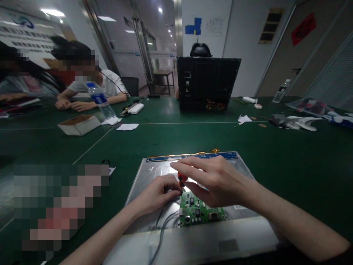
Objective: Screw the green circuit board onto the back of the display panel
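A flat metal panel (138, 187), like the back of a display, lies in front of me with a green circuit board (190, 211) on it. My right hand (212, 176) reaches over the board, its fingers on the red and black handle of a screwdriver (182, 177) held roughly upright. At the board's upper left corner, my left hand (164, 189) is closed, thumb and fingertips pinched by the screwdriver's lower end. Whatever is between them is hidden. Grey cables (162, 232) run from the board's left side towards me. A narrow blue circuit strip (190, 157) lines the panel's far edge.
The panel rests on a green table (116, 147). Farther off stand a small open box (79, 125), a water bottle (100, 99) and a large black monitor-like case (208, 84). A person (91, 81) sits at the far left, beside another. White parts (300, 122) lie at right.
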A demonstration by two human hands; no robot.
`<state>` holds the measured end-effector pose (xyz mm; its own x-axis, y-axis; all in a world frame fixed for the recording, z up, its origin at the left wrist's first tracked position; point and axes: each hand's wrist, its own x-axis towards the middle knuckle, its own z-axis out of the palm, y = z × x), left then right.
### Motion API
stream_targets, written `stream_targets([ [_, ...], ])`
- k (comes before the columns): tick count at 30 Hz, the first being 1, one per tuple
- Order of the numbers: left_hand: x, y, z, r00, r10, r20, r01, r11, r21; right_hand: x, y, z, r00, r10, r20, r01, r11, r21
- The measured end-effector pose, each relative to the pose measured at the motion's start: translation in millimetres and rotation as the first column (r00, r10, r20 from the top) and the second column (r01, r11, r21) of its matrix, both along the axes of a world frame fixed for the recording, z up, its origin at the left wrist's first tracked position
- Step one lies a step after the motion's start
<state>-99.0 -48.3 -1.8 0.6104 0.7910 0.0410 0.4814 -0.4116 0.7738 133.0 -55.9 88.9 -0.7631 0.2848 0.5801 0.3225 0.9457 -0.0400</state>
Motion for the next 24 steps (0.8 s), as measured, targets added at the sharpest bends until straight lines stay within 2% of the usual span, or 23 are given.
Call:
stream_targets([
  [5,-1.7,1.7,-2.8,1.000,-0.009,-0.008,0.009,1.000,-0.020,-1.0,-0.9,0.5,1.000,-0.011,0.019,0.011,1.000,-0.014],
  [12,-1.1,3.6,-2.1,1.000,0.007,-0.025,-0.006,1.000,0.002,-1.5,0.1,-0.5,0.999,-0.046,0.008,0.046,0.998,0.035],
  [24,-0.7,2.2,-1.8,1.000,0.013,-0.001,-0.013,0.999,-0.037,-1.4,-2.2,2.1,1.000,0.005,0.017,-0.005,1.000,-0.023],
])
